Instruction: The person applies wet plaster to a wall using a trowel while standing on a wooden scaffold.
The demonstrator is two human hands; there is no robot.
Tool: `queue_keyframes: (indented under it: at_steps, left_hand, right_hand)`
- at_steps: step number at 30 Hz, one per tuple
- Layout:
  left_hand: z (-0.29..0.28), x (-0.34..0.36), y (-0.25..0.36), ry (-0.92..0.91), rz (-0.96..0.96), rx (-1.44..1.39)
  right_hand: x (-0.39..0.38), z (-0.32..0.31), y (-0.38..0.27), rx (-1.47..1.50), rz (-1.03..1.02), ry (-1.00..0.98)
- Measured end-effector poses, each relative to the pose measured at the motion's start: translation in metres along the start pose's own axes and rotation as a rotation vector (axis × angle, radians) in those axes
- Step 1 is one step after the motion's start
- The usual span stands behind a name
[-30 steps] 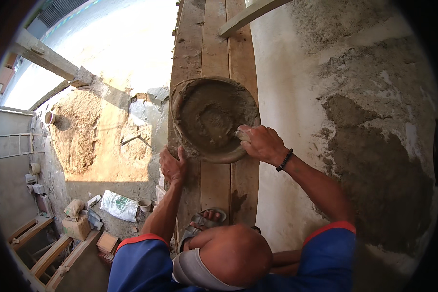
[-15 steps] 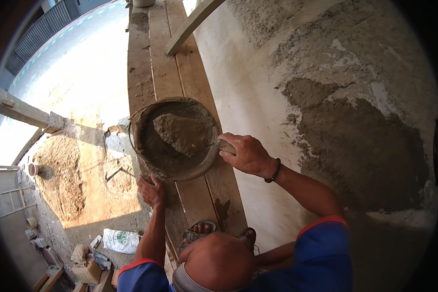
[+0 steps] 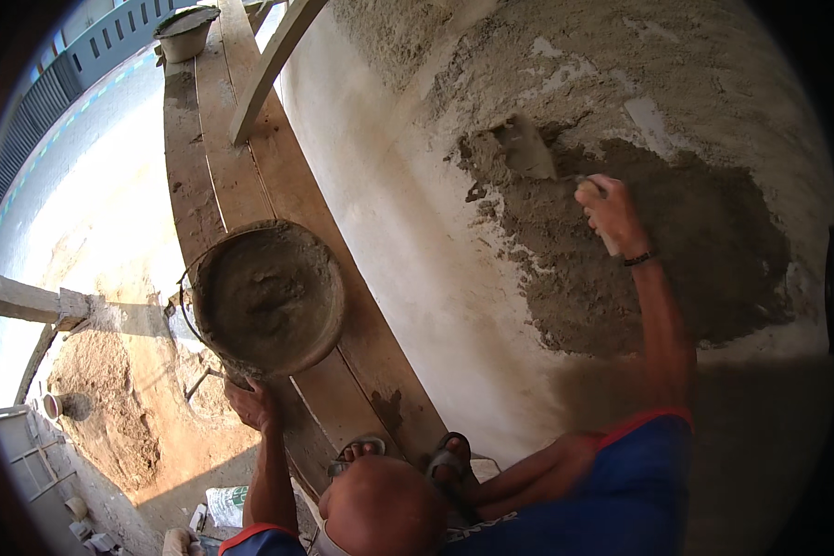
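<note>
Right hand (image 3: 612, 218): wrapped firmly around the handle of a trowel (image 3: 530, 156), wooden end poking out below the fist, dark bracelet on the wrist.
Trowel: up at the wall, well off to the right of the mortar bucket; blade lies against the left part of the wet patch (image 3: 676, 246), greyish stuff smeared on it.
Left hand (image 3: 252, 405): down at the near side of the mortar bucket, fingers up by its rim; can't tell if it's properly gripping or just steadying.
Mortar bucket (image 3: 329, 335): wide, round, sitting on the planks (image 3: 287, 176) in front of the person, thin wire handle (image 3: 187, 310) hanging off its left side, rim pretty caked.
Mortar (image 3: 267, 298): thick grey-brown mix inside that bucket, lumpy and heaped a bit around the middle, smeared up the inner sides.
Far bucket (image 3: 183, 44): paler one at the far end of the planks, near the left edge of the boards; dark across the top, but too small to say what's in it.
Ground bucket (image 3: 52, 406): small round one down on the left, beside the sand heap (image 3: 107, 398); can't make out its contents.
Sack (image 3: 227, 506): white with green print, lying on the ground near the left forearm; can't see what's inside.
Timber brace (image 3: 273, 69): slanting, lower end on the planks between the two buckets up there.
</note>
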State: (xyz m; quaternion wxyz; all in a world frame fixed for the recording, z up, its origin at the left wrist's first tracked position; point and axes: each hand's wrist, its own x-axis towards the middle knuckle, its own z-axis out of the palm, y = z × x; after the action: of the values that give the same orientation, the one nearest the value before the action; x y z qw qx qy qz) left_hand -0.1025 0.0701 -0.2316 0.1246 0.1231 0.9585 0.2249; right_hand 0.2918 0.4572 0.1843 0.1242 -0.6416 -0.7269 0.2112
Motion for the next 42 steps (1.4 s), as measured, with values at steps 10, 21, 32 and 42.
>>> queue_keyframes:
  at_steps: [10,21,32,42]
  left_hand:
    - [-0.006,0.006,-0.009,0.043,-0.028,-0.046]
    - [-0.016,0.004,0.009,0.012,-0.099,-0.03]
    - [-0.016,0.002,0.005,0.02,-0.084,-0.043]
    - [-0.016,0.004,0.014,0.008,-0.088,-0.04]
  right_hand:
    - [-0.062,0.032,-0.095,0.03,-0.105,-0.242]
    - [-0.062,0.267,-0.175,-0.839,-0.991,-0.136]
    - [-0.071,0.319,-0.157,-0.295,-0.816,-0.636]
    - [-0.073,0.309,-0.133,-0.159,-0.735,-0.535]
